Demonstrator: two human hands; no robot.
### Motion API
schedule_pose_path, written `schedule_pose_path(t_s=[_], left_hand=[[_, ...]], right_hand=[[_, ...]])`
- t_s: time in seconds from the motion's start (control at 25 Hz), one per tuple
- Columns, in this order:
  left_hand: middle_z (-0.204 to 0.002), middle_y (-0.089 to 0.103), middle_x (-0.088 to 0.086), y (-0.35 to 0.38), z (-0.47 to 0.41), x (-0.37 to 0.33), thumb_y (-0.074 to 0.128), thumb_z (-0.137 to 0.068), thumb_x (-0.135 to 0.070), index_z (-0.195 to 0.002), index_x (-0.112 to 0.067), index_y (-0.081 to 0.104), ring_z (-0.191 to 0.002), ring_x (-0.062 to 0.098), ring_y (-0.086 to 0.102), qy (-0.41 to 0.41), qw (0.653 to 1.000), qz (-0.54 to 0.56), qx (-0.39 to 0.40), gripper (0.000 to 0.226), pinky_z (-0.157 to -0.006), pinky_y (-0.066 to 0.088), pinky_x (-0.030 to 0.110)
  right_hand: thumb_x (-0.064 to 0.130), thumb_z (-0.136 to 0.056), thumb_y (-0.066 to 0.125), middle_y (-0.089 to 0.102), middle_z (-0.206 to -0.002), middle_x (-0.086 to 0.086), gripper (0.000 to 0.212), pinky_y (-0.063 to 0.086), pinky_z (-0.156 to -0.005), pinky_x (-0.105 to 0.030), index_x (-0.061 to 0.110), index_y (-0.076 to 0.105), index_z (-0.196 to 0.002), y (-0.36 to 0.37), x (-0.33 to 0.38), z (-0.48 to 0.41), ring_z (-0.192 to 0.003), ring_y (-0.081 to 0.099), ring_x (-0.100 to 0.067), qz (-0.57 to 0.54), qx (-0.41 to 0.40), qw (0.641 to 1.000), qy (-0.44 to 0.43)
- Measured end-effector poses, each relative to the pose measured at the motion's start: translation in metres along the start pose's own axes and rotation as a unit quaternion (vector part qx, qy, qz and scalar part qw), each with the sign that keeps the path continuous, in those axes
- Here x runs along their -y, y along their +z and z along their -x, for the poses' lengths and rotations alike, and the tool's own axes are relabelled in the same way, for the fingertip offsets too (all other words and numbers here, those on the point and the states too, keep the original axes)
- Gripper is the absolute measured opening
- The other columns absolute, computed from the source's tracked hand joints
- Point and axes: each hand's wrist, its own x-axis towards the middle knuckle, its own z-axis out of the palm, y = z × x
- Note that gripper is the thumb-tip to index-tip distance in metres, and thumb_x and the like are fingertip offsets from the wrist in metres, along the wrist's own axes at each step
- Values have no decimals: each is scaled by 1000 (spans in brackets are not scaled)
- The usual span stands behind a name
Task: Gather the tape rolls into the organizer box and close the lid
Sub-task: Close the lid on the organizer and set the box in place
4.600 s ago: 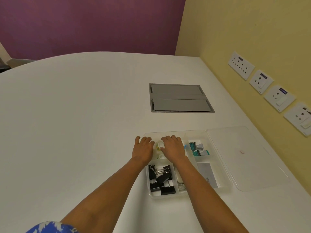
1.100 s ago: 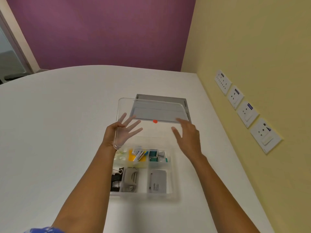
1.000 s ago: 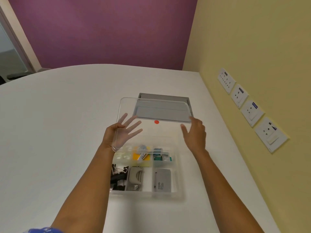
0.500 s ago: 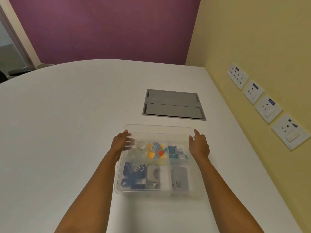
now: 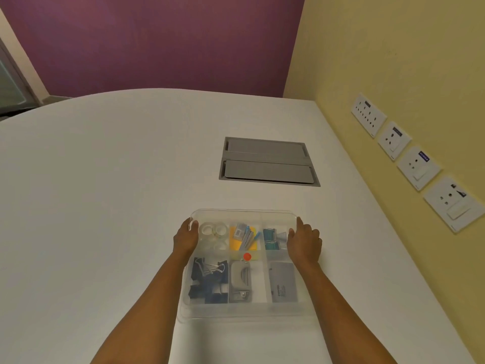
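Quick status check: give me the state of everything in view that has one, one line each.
lid: lying flat on the box
organizer box: covered
tape rolls: inside, far-left compartment
left hand: on the lid's left edge
right hand: on the lid's right edge
table hatch: both flaps shut

White bench (image 5: 105,206) with grey inset panel (image 5: 267,161). Back wall (image 5: 157,40) purple, side wall (image 5: 393,48) pale yellow, sockets (image 5: 417,168) white with small blue label. Organizer box (image 5: 244,310) clear, lid (image 5: 244,214) clear with red-orange dot (image 5: 247,256). Inside: clear tape rolls (image 5: 213,229), yellow pad (image 5: 236,243), teal clips (image 5: 270,239), dark blue binder clips (image 5: 207,282) with silver handles, grey punch (image 5: 241,278), grey card (image 5: 283,282).
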Motion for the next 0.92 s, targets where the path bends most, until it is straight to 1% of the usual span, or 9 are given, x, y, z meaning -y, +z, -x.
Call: schedule_pose_path(t_s=[0.08, 0.2, 0.32, 0.4, 0.6, 0.72, 0.8, 0.92], left_hand=[[-149, 40, 16, 4, -4, -1, 31, -103, -34, -143, -11, 36, -135, 38, 39, -15, 999, 2, -28, 46, -111, 33, 49], [-145, 44, 18, 8, -12, -7, 33, -102, -32, -140, -10, 39, -131, 38, 43, -19, 999, 9, -45, 44, -109, 36, 47], [-143, 46, 18, 11, -21, -12, 35, -102, -30, -138, -9, 41, -129, 38, 46, -22, 998, 12, -55, 42, -107, 38, 46], [-142, 47, 18, 13, -26, -15, 36, -102, -29, -137, -9, 42, -128, 38, 47, -28, 998, 8, -62, 41, -106, 40, 45], [-138, 51, 19, 19, -39, -17, 38, -101, -22, -135, -8, 45, -124, 38, 50, -27, 997, -3, -72, 38, -103, 42, 44], [-135, 54, 19, 21, -47, -18, 39, -99, -21, -133, -8, 47, -122, 38, 51, -27, 997, -5, -75, 37, -102, 42, 43], [-134, 54, 19, 23, -49, -19, 40, -100, -22, -132, -8, 49, -121, 37, 52, -28, 996, -1, -83, 36, -102, 43, 43], [-134, 55, 17, 24, -52, -20, 40, -99, -27, -130, -8, 51, -121, 37, 52, -48, 994, 10, -98, 38, -101, 43, 44]], right_hand=[[33, -101, 42, 52, -139, -9, 45, 47, -100, -36, 15, 40, -142, 2, -1, -4, -125, 50, -26, -46, 7, 999, 6], [29, -100, 45, 48, -142, -13, 43, 46, -102, -40, 11, 44, -139, 0, -3, -15, -128, 48, -30, -157, 6, 987, 46], [21, -103, 40, 52, -139, -19, 38, 44, -105, -40, 2, 51, -134, -2, -3, -33, -125, 51, -34, -282, 46, 950, 127], [18, -103, 39, 56, -135, -19, 36, 44, -104, -38, -1, 55, -128, -1, -3, -41, -122, 54, -34, -321, 76, 931, 156], [22, -102, 43, 57, -135, -19, 37, 44, -105, -39, -1, 56, -128, 4, 4, -61, -121, 55, -35, -352, 83, 916, 177], [24, -103, 41, 58, -133, -18, 38, 45, -104, -39, 1, 57, -127, 10, 6, -71, -119, 56, -34, -345, 85, 917, 179], [27, -103, 40, 59, -131, -18, 39, 45, -103, -39, 1, 58, -126, 14, 6, -73, -117, 57, -34, -345, 87, 917, 182], [36, -102, 39, 62, -127, -18, 45, 47, -101, -39, 2, 60, -122, 20, 6, -76, -113, 59, -34, -340, 88, 917, 188]])
